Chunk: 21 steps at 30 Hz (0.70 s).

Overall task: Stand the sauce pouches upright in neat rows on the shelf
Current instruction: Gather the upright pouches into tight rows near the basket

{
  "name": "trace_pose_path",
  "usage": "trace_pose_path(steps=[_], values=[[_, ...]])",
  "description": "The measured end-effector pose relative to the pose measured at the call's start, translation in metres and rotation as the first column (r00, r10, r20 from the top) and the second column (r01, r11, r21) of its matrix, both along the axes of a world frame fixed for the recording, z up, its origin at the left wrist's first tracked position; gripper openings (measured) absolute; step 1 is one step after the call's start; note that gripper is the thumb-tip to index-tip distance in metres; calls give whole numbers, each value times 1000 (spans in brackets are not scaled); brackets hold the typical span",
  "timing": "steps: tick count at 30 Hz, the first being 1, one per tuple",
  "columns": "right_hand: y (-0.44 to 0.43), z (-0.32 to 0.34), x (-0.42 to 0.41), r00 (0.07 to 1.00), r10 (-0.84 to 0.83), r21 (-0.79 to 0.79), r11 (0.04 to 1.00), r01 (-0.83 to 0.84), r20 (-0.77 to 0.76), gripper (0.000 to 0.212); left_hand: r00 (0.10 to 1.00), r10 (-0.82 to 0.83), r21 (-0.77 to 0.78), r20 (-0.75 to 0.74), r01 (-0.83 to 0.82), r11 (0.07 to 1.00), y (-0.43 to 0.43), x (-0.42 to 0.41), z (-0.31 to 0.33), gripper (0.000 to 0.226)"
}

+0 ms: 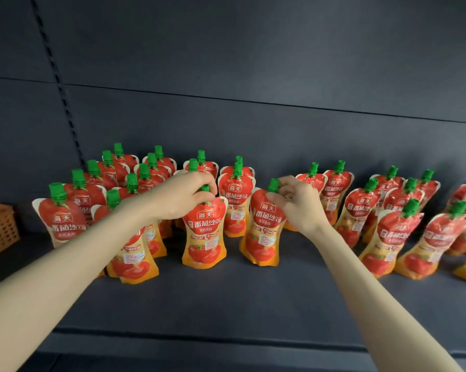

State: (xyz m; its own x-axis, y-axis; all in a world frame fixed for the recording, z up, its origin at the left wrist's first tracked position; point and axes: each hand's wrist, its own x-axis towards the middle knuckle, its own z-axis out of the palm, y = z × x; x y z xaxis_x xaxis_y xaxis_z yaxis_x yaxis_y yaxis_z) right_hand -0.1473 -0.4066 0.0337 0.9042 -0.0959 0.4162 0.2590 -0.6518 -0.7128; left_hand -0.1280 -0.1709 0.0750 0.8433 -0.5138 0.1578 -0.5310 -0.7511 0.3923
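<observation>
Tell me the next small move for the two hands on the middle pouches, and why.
Probably tip the right pouch upright by its cap, then let go. The right hand pinches its green cap and the pouch leans right, while the centre pouch, held at its cap by the left hand, stands straight on the shelf beside it.

Slender forearms are bare along their visible length; left hand (184,196) and right hand (297,202) too, nails seemingly short.
</observation>
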Motion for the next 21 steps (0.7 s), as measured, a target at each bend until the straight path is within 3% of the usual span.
trace_pose_path(steps=[5, 8, 13, 16, 21], values=[[33, -14, -9, 998, 67, 149, 987, -67, 0, 25, 1000, 3, -19, 30, -2, 1000, 16, -7, -2, 16], [48, -26, -15, 999, 21, 266, 964, -30, 35, 25, 998, 39, -233, 39, -28, 972, 18, -7, -22, 28], [55, -53, -25, 994, -4, 472, 880, 55, -108, 43, 962, 272, -620, 11, -207, 757, 13, -18, -65, 59], [62, -69, -28, 990, 10, 504, 861, 63, -141, 50, 922, 385, -703, -50, -306, 642, 9, -28, -91, 69], [74, -95, -31, 988, -17, 538, 838, 97, -151, 45, 895, 360, -787, -265, -416, 456, -1, -43, -136, 66]])
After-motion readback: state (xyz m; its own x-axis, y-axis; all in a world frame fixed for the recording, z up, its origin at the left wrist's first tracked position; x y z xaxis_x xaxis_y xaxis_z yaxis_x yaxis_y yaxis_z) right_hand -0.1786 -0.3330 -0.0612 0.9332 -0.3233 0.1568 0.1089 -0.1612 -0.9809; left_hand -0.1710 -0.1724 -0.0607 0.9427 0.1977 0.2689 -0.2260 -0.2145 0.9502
